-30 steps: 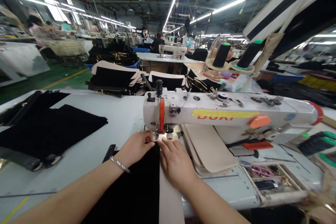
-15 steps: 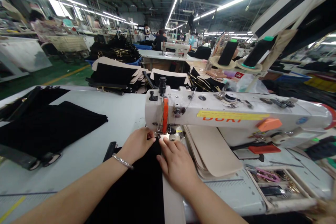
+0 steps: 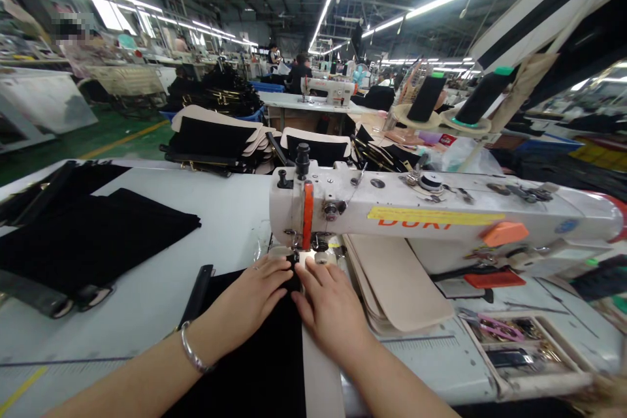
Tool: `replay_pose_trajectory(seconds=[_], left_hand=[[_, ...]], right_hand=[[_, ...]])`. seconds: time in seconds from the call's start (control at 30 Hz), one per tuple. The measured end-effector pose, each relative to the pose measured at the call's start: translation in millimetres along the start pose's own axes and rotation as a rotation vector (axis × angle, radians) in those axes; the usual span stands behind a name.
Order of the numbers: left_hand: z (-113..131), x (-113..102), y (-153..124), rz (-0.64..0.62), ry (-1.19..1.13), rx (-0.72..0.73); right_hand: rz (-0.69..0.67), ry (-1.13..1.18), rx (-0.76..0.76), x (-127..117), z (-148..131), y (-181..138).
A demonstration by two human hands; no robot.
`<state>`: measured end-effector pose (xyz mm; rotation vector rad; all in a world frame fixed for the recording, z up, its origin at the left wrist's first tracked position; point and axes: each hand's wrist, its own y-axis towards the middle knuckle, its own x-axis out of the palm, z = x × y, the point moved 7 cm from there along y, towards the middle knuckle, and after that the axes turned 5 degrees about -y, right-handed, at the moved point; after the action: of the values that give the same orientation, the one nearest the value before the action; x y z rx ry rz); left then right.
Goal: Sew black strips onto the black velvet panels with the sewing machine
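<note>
A white sewing machine (image 3: 362, 199) stands across the table, its needle area lit just beyond my fingertips. Under its presser foot runs a black fabric piece (image 3: 264, 359) with a beige panel (image 3: 321, 372) along its right side. My left hand (image 3: 252, 297), with a silver bangle at the wrist, lies on the black fabric with its fingers stretched toward the foot. Flat on the beige panel and the fabric's edge, my right hand (image 3: 330, 307) has its fingers extended beside the needle area. A dark bar (image 3: 198, 290) sticks out left of my left hand.
Beige panels (image 3: 401, 281) are stacked under the machine arm. A parts tray (image 3: 526, 346) with small metal pieces sits at the right. Black fabric pieces (image 3: 98, 235) lie on the left tabletop. Thread cones (image 3: 425, 99) stand behind the machine, and people work farther back.
My left hand has gone from pinching at the presser foot to lying flatter on the black fabric, its wrist lower and farther left. My right hand has barely moved.
</note>
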<state>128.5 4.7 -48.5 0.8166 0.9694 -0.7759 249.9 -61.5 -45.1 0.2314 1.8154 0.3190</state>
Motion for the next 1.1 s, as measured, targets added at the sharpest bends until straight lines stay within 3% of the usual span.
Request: replay_pose_trajectory(seconds=[0.43, 0.53, 0.67, 0.77, 1.0, 1.1], left_hand=[[-4.5, -2.4, 7.5, -0.013, -0.006, -0.003], [16.7, -8.9, -19.5, -0.102, 0.031, 0.071], [71.7, -16.8, -82.6, -0.139, 0.048, 0.414], [97.1, -8.4, -118.4, -0.138, 0.158, 0.602], [96.4, -0.9, -134.8, 0.043, 0.041, 0.469], [95.7, -1.0, -136.3, -0.027, 0.092, 0.519]], right_hand=[[0.014, 0.002, 0.010, -4.9, -2.3, -1.0], [0.000, 0.038, -0.013, -10.7, -13.6, -25.9], [0.109, 0.061, -0.155, -26.9, -39.9, -83.0], [0.233, 0.001, -0.258, -39.9, -53.1, -116.9], [0.252, -0.135, -0.347, -34.7, -62.5, -145.1], [0.321, -0.137, -0.315, -25.5, -66.0, -153.2]])
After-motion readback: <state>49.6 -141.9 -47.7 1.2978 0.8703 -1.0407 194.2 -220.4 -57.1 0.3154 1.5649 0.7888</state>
